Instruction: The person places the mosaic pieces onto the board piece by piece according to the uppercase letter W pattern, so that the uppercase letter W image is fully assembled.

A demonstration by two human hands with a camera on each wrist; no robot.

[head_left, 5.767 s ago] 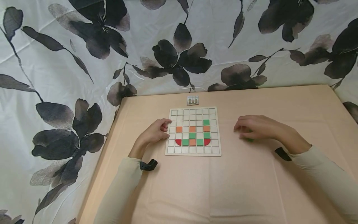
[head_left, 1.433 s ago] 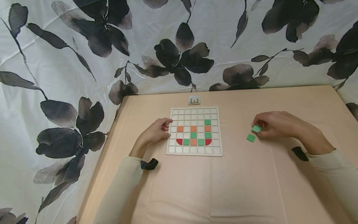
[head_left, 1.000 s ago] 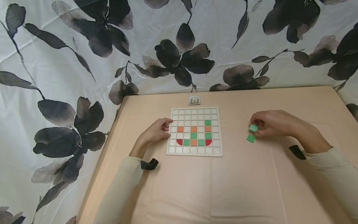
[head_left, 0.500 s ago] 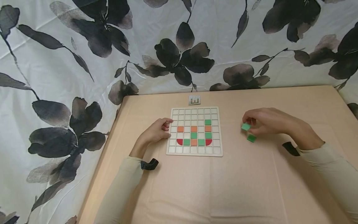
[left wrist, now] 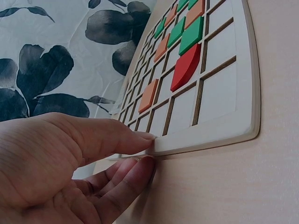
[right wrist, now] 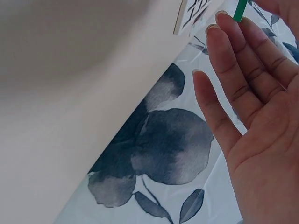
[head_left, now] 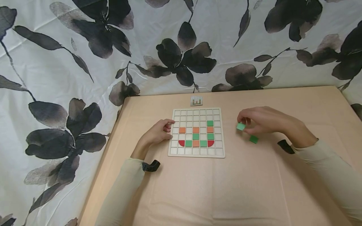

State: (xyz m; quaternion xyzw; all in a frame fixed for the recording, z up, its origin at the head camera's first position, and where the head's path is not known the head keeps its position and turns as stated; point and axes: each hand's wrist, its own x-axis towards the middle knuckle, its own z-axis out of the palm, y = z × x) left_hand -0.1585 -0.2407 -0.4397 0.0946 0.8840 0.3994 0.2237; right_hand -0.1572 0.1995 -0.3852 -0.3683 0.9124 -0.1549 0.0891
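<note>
My right hand [head_left: 264,121] pinches a green square tile [head_left: 241,126] between thumb and fingertips, tilted above the table right of the grid board [head_left: 181,154]. The right wrist view shows this green tile [right wrist: 240,11] edge-on at the top. Another green square tile [head_left: 253,139] lies on the table below that hand. Touching the left edge of the board are the thumb and fingertips of my left hand [head_left: 156,132]; its other fingers bend loosely in the left wrist view. Orange, green and red tiles, such as the red rounded tile [left wrist: 185,67], sit in the white cells.
A small card with a grid pattern [head_left: 196,101] lies just behind the board. The light wood-coloured table [head_left: 240,188] ends at the back against a white cloth [head_left: 215,18] printed with dark flowers. Both wrists wear black straps.
Over the last second my right hand carries the green tile leftward, past the one lying on the table. Earlier it hovered farther right. My left hand and the board stay in place.
</note>
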